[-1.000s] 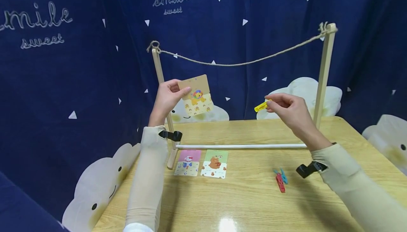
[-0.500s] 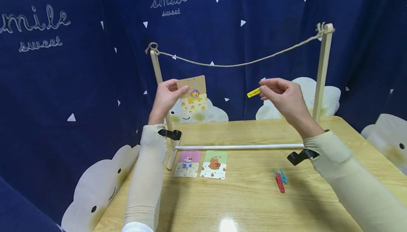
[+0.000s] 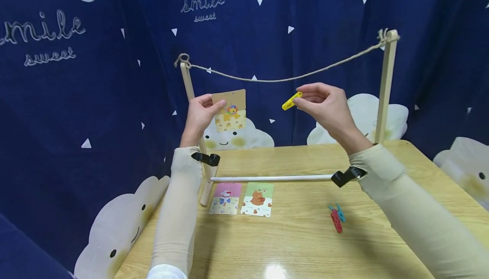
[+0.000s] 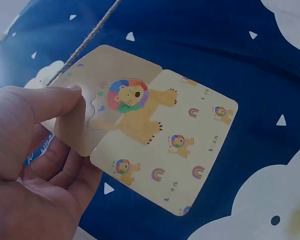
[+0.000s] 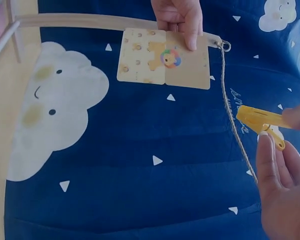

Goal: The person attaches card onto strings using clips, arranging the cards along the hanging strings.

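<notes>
In the head view my left hand [image 3: 200,115] pinches a lion card [image 3: 231,111] by its left edge, thumb across the front. The card is tan on top and cream below, held upright under the left part of the rope [image 3: 267,81]. My right hand [image 3: 326,107] pinches a yellow clothespin [image 3: 292,100] between thumb and fingers, right of the card and just below the rope. In the right wrist view the clothespin [image 5: 262,122] overlaps the rope's edge, its handles between thumb and finger. The left wrist view shows the lion card [image 4: 165,125] from close up.
The rope hangs between two wooden posts [image 3: 386,88], joined low by a white rod [image 3: 271,178]. A pink card [image 3: 224,198] and a green bear card [image 3: 257,199] lie on the table [image 3: 290,236]. Right of them are a red clothespin [image 3: 336,221] and a blue clothespin [image 3: 340,213].
My right hand has moved left and up with the yellow clothespin, toward the card and rope. My left hand has stayed nearly in place, the lion card turning a little more upright.
</notes>
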A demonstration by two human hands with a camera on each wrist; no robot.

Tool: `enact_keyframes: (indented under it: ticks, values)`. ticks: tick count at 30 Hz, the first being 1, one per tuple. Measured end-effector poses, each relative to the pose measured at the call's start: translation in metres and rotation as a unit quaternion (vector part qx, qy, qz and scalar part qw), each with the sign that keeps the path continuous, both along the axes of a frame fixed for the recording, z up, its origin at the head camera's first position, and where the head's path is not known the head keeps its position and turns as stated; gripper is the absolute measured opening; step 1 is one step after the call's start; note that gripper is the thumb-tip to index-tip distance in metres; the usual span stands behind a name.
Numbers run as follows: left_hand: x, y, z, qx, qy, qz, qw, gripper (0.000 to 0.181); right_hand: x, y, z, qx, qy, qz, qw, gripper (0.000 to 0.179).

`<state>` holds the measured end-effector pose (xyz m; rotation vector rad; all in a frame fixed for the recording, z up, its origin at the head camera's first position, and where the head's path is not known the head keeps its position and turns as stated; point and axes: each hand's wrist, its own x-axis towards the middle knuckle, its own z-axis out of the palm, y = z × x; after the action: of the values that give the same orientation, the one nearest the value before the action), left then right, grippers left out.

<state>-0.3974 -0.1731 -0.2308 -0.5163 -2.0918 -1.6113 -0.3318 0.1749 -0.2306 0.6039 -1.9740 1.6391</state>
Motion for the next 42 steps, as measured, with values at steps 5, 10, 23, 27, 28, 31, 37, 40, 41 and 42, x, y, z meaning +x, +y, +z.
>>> enact_keyframes:
  ticks: [5,10,23,27,28,31,37,40,41,42]
  values:
    - [-0.003,0.002,0.001,0.007,0.003,-0.002,1.0000,0.027,-0.006,-0.007,0.008,-0.014,0.000,0.019,0.9997,0.035]
    - [-0.008,0.002,0.001,0.018,-0.005,0.007,0.9998,0.028,-0.014,-0.014,0.022,-0.021,-0.007,0.031,0.9993,0.036]
    - [-0.015,-0.001,0.001,0.021,-0.020,0.010,0.9995,0.035,-0.030,-0.029,0.057,0.011,-0.006,0.016,0.9998,0.035]
    - [-0.017,-0.004,0.002,0.022,-0.017,0.014,0.9995,0.034,-0.035,-0.037,0.067,0.040,-0.010,0.002,0.9991,0.036]
    - [-0.017,-0.005,0.002,0.020,-0.015,0.017,0.9995,0.034,-0.035,-0.039,0.070,0.055,-0.010,-0.007,0.9984,0.036]
    - [-0.016,-0.008,0.002,0.016,-0.008,0.020,0.9996,0.033,-0.037,-0.048,0.077,0.088,-0.004,-0.031,0.9956,0.036]
    - [-0.016,-0.010,0.005,0.027,-0.013,0.020,0.9994,0.033,-0.043,-0.060,0.088,0.122,0.018,-0.051,0.9911,0.035]
    - [-0.016,-0.012,0.005,0.029,-0.020,0.015,0.9993,0.034,-0.049,-0.065,0.089,0.127,0.028,-0.057,0.9898,0.035]
    - [-0.016,-0.012,0.005,0.028,-0.021,0.013,0.9993,0.034,-0.051,-0.067,0.089,0.127,0.030,-0.059,0.9897,0.035]
    - [-0.016,-0.013,0.005,0.027,-0.023,0.013,0.9993,0.035,-0.054,-0.069,0.088,0.126,0.031,-0.060,0.9897,0.035]
